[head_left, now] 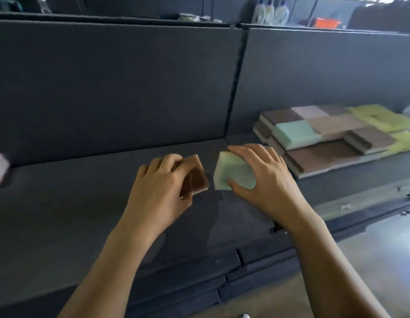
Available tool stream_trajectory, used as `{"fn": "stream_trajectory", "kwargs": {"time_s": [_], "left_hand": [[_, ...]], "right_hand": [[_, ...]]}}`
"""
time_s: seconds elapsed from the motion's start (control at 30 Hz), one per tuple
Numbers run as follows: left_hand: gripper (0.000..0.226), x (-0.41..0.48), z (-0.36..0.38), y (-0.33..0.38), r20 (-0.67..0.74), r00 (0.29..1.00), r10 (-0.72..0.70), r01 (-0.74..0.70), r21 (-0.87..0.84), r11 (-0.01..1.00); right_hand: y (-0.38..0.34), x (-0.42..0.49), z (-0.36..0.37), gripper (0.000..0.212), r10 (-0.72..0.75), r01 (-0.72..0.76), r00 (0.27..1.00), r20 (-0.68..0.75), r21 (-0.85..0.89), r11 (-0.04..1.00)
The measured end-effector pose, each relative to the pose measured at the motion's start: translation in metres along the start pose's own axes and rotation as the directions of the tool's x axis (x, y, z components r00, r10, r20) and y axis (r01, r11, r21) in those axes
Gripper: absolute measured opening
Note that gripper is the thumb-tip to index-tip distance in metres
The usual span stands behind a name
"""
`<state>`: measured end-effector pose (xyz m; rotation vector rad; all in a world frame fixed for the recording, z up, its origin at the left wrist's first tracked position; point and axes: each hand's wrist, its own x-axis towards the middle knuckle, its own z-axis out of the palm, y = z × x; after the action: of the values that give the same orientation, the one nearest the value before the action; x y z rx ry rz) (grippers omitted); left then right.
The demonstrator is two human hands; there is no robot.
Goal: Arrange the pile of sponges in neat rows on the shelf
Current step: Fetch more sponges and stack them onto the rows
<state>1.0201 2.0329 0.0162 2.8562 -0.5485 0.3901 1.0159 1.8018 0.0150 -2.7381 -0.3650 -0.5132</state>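
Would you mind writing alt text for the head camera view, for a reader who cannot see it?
A person's left hand grips a brown sponge and the right hand grips a pale green sponge at a dark grey shelf. To the right, brown, pink, green and yellow sponges lie in stacked rows on it.

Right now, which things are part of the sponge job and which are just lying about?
Job: brown sponge in left hand; green sponge in right hand; stacked sponges; shelf.
Lying about: white bottles; orange container.
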Motion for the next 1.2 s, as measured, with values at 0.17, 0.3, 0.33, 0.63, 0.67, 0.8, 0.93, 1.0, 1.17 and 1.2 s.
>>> {"fn": "stream_trajectory", "kwargs": {"time_s": [0.17, 0.3, 0.33, 0.63, 0.67, 0.8, 0.93, 1.0, 1.17, 1.2], "left_hand": [[0.059, 0.042, 0.022, 0.072, 0.064, 0.992, 0.108, -0.1, -0.112, 0.989], [0.06, 0.066, 0.038, 0.113, 0.103, 0.985, 0.135, -0.12, -0.141, 0.983], [0.061, 0.07, 0.042, 0.121, 0.118, 0.984, 0.13, -0.112, -0.148, 0.983], [0.064, 0.08, 0.061, 0.149, 0.219, 0.976, 0.009, 0.023, -0.145, 0.989], [0.067, 0.079, 0.06, 0.151, 0.198, 0.98, -0.004, 0.035, -0.149, 0.988], [0.086, 0.083, 0.055, 0.173, 0.014, 1.0, 0.026, -0.023, -0.2, 0.98], [0.094, 0.093, 0.057, 0.197, -0.056, 0.992, 0.114, -0.123, -0.202, 0.972], [0.088, 0.098, 0.061, 0.2, -0.066, 0.99, 0.122, -0.132, -0.182, 0.974], [0.074, 0.107, 0.063, 0.187, -0.062, 0.991, 0.12, -0.132, -0.255, 0.958], [0.075, 0.109, 0.061, 0.183, -0.059, 0.991, 0.117, -0.129, -0.277, 0.952]], "right_hand": [[0.072, -0.015, -0.036, 0.069, 0.068, -0.069, 0.997, -0.027, -0.047, 0.997], [0.117, -0.02, -0.053, 0.069, 0.072, -0.073, 0.997, -0.02, -0.059, 0.996], [0.127, -0.02, -0.056, 0.069, 0.065, -0.066, 0.998, -0.019, -0.054, 0.996], [0.174, -0.012, -0.065, 0.064, -0.057, 0.057, 0.998, 0.032, -0.007, 0.998], [0.176, -0.011, -0.066, 0.063, -0.072, 0.072, 0.997, 0.033, 0.001, 0.997], [0.181, -0.007, -0.067, 0.065, -0.11, 0.11, 0.993, 0.04, 0.016, 0.994], [0.178, -0.003, -0.07, 0.069, -0.065, 0.06, 0.995, 0.072, 0.073, 0.996], [0.176, -0.003, -0.072, 0.069, -0.039, 0.031, 0.996, 0.077, 0.096, 0.995], [0.179, -0.002, -0.07, 0.079, -0.075, 0.068, 0.996, 0.058, 0.116, 0.991], [0.182, -0.004, -0.069, 0.084, -0.101, 0.095, 0.993, 0.061, 0.104, 0.99]]}}
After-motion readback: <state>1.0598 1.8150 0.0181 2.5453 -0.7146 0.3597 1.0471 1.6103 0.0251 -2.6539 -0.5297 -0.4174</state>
